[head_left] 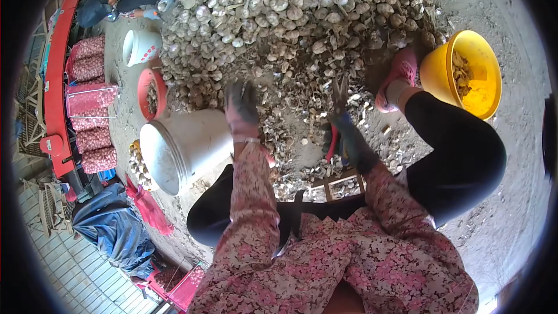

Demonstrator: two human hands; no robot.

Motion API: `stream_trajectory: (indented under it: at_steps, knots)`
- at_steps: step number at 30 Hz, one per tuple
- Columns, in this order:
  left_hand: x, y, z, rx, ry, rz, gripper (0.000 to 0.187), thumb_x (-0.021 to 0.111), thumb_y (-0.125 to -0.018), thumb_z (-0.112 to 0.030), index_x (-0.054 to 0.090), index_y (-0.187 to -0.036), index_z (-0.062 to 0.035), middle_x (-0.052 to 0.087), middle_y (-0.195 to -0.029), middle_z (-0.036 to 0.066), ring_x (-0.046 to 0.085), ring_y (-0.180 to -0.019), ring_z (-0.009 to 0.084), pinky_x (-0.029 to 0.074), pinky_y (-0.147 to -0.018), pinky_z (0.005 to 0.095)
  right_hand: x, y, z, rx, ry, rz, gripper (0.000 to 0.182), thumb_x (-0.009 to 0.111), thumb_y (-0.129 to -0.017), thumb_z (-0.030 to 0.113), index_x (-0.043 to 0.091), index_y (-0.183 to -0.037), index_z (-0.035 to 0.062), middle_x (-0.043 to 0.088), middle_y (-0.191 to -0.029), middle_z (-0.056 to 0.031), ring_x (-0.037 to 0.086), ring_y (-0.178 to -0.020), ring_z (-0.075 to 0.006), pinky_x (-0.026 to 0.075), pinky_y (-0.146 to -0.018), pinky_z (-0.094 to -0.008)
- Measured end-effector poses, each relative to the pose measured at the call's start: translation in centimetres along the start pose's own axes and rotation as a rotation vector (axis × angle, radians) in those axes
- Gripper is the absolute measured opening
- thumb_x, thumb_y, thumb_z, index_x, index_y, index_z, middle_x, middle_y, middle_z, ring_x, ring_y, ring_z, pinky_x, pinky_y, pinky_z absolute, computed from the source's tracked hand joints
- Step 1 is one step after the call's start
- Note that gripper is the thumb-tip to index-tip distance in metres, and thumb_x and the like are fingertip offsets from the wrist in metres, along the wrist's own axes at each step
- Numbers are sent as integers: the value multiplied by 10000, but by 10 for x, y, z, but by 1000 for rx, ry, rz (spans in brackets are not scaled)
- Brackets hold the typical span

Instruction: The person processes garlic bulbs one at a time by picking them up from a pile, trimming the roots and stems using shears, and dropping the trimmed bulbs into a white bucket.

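Two gloved hands reach out over dirt ground [511, 40] littered with pale, papery garlic scraps [299, 139], at the near edge of a broad heap of whitish garlic bulbs with dry roots and stalks [279, 6]. The right hand [353, 142], in a dark grey-blue glove, is closed around a pair of metal cutters with red handles [331, 144], whose dark blades point away from the body toward the heap. The left hand [241, 107], in a greyish-pink glove, has its fingers extended toward the heap just beside a large white plastic bucket [200, 139] that lies tilted; whether those fingers pinch anything cannot be told. The person wears a pink floral long-sleeved top [372, 250] and black trousers [459, 151], with a pink shoe [401, 75] planted near the right side of the heap. Near that shoe leans a yellow plastic bucket [433, 72] with pale scraps inside. On the left side stand a red round tub [143, 94] and a smaller white bucket with red markings [132, 46]. Beyond them, a co-worker in grey gloves [167, 1] sits by the heap. Farther left, filled red mesh sacks [93, 138] line a long red metal beam [56, 75], with a crumpled dark blue tarp [113, 221] nearer the body.
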State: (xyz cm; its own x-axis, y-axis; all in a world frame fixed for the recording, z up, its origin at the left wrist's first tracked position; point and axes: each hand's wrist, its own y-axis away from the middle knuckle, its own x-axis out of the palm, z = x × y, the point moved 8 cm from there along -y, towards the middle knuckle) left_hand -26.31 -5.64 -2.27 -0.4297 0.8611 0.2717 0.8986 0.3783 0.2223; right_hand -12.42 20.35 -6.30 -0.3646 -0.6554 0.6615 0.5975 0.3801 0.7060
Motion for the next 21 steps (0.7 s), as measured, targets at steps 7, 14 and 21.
stream_trajectory:
  at_steps: [7, 14, 21]
  knots:
    - [165, -174, 50, 347, -1269, 255, 493, 598, -845, -200, 499, -1322, -122, 575, -1194, 138, 597, -1043, 256, 489, -868, 378, -21, -19, 0, -16, 65, -242, 356, 684, -841, 377, 587, -922, 44, 598, -730, -48, 602, -621, -152, 514, -580, -298]
    - [215, -227, 97, 282, -1913, 358, 718, 647, -790, -276, 319, -1420, -171, 286, -1454, 174, 448, -1236, 373, 433, -994, 417, -19, -27, -11, 5, 209, -195, 350, 649, -872, 381, 583, -919, 40, 587, -712, -26, 585, -609, -123, 495, -569, -282]
    - [158, -150, 77, -174, -760, 206, 668, 785, -722, -125, 433, -1286, -60, 600, -1077, 143, 625, -850, 219, 574, -724, 311, -26, -29, 3, -288, 561, -176, 293, 653, -892, 322, 569, -977, 55, 565, -751, 15, 524, -672, -88, 450, -607, -260]
